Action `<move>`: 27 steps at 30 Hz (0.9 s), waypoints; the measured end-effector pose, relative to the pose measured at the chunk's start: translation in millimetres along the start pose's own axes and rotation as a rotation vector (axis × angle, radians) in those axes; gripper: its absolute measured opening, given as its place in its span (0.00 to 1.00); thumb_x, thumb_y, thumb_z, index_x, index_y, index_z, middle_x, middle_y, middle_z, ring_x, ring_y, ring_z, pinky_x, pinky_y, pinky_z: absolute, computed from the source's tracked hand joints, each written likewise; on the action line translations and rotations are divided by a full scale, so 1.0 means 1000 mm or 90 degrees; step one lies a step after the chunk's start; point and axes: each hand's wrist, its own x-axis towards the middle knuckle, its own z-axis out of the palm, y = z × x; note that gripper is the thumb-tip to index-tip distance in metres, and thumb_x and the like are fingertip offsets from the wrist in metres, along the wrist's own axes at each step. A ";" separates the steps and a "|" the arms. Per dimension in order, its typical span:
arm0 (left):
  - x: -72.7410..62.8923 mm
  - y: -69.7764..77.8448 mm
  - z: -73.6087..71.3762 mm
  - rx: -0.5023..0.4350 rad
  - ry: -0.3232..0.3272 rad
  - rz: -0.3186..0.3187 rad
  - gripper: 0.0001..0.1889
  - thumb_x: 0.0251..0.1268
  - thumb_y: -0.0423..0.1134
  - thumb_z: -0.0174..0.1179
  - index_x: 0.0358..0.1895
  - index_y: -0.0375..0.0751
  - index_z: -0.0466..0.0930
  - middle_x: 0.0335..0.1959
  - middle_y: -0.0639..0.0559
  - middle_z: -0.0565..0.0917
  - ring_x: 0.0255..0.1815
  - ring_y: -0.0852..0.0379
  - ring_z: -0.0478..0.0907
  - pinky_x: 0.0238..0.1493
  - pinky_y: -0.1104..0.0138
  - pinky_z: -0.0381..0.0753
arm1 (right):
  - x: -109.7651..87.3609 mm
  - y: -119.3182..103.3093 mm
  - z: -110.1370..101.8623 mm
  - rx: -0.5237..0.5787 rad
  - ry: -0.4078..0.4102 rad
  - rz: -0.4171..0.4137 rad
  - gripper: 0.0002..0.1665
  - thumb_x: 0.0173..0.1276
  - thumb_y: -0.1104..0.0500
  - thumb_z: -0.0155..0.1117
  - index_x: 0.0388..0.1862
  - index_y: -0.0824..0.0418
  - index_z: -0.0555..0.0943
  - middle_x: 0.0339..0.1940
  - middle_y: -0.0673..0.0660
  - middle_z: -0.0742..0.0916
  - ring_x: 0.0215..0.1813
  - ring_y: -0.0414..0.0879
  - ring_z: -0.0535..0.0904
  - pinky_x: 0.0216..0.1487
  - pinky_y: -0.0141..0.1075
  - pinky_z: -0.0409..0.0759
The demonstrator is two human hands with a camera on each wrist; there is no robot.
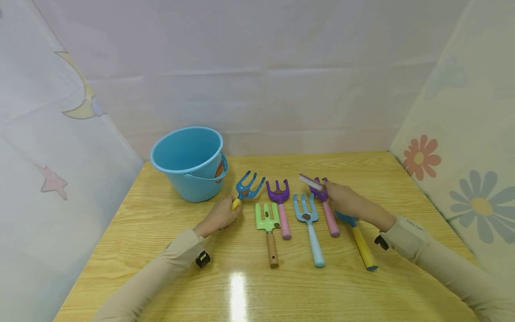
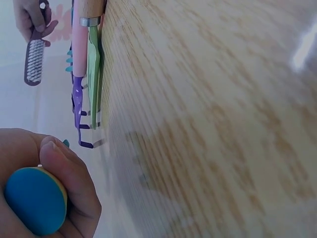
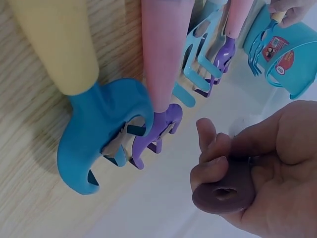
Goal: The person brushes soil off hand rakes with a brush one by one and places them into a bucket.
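Just right of the light-blue bucket [image 1: 197,188], here's my left hand [image 1: 223,212], curled round the yellow grip of a blue garden fork [image 1: 249,193], three tines pointing away from me; over to the right, my right hand [image 1: 346,201] pinches the dark handle of a white-bristled brush [image 1: 310,182], its bristles up in the air near the right-hand purple fork [image 1: 329,212]; between my hands lie a green fork [image 1: 270,237] with a wooden handle, a pink-handled purple fork [image 1: 283,210] just behind it, and a pale-blue fork [image 1: 310,228]; beneath my right wrist, partly hidden, there's a second yellow-handled blue fork [image 1: 362,243]; brown patches mark several of the heads; the bucket stands at the back left of the wood-grain table [image 1: 281,295], handle hanging down; out right, big flowers decorate the pale backdrop [image 1: 454,134].
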 end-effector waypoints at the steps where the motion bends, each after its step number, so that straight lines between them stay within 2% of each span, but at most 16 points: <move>1: 0.000 0.000 0.000 -0.002 0.000 0.000 0.09 0.73 0.36 0.52 0.47 0.33 0.69 0.21 0.45 0.75 0.09 0.57 0.68 0.09 0.69 0.68 | 0.000 -0.001 0.000 0.006 0.000 0.000 0.29 0.65 0.74 0.59 0.61 0.87 0.62 0.49 0.81 0.79 0.51 0.70 0.80 0.47 0.53 0.82; 8: -0.001 0.001 0.000 -0.007 -0.008 -0.002 0.10 0.74 0.36 0.53 0.49 0.33 0.69 0.22 0.43 0.75 0.09 0.57 0.68 0.09 0.69 0.67 | 0.002 -0.003 -0.001 -0.053 0.021 -0.015 0.31 0.63 0.76 0.63 0.62 0.86 0.65 0.50 0.79 0.80 0.52 0.70 0.79 0.50 0.55 0.80; 11: -0.001 0.002 0.000 -0.010 -0.010 -0.003 0.10 0.74 0.36 0.53 0.49 0.33 0.69 0.23 0.43 0.75 0.09 0.57 0.68 0.09 0.69 0.67 | 0.003 -0.004 -0.003 -0.047 0.028 -0.011 0.30 0.64 0.76 0.63 0.62 0.85 0.66 0.49 0.77 0.81 0.51 0.68 0.80 0.48 0.54 0.80; 17: -0.001 0.003 -0.001 -0.010 -0.010 0.003 0.10 0.74 0.36 0.52 0.49 0.33 0.69 0.22 0.43 0.75 0.08 0.58 0.67 0.09 0.70 0.66 | 0.004 -0.006 -0.001 -0.061 0.106 -0.057 0.18 0.68 0.72 0.61 0.53 0.83 0.74 0.37 0.69 0.83 0.38 0.61 0.81 0.37 0.50 0.81; 20: -0.002 0.003 0.000 -0.014 -0.010 0.004 0.09 0.73 0.36 0.52 0.48 0.33 0.69 0.22 0.43 0.75 0.08 0.58 0.68 0.09 0.70 0.66 | 0.005 -0.005 0.002 -0.084 0.143 -0.066 0.16 0.68 0.70 0.61 0.50 0.83 0.76 0.36 0.70 0.84 0.35 0.59 0.80 0.36 0.51 0.80; 27: -0.002 0.002 0.001 -0.011 0.000 0.005 0.09 0.73 0.36 0.52 0.47 0.34 0.69 0.23 0.44 0.75 0.09 0.58 0.68 0.09 0.70 0.67 | 0.008 -0.006 0.003 -0.108 0.152 -0.048 0.18 0.68 0.67 0.61 0.49 0.81 0.78 0.33 0.67 0.83 0.28 0.52 0.72 0.33 0.45 0.74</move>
